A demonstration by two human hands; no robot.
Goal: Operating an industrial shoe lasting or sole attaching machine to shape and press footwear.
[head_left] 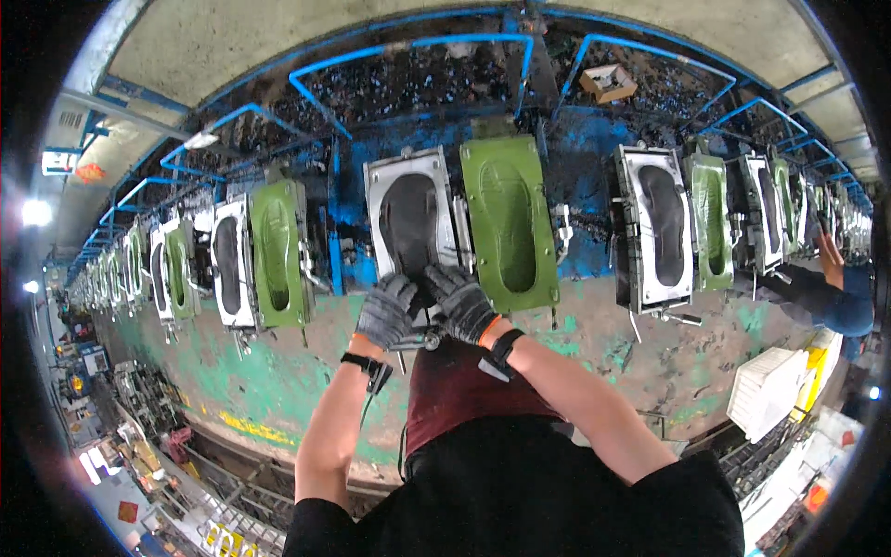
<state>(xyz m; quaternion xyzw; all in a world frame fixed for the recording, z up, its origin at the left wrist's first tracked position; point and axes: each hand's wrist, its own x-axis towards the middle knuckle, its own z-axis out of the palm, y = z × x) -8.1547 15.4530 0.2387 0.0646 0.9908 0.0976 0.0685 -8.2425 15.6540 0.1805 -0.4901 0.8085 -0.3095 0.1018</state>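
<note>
Right in front of me a metal shoe-sole mould [375, 200] lies open, with a black shoe sole [408, 218] in its foot-shaped hollow. My left hand [388, 311], in a grey knitted glove, is closed on the heel end of the sole. Beside it my right hand [461, 302], gloved alike, is closed on the same end from the right. The fingertips of both are partly hidden against the dark material. A green mould half [506, 218] with a ribbed sole-shaped hollow stands open to the right of the metal half.
Another pair of mould halves, metal [661, 227] and green [712, 223], stands to the right; a green half [277, 251] stands left. Blue rails [418, 42] run behind. A co-worker [840, 292] stands far right, near a white crate [763, 395]. A small cardboard box [609, 84] sits behind.
</note>
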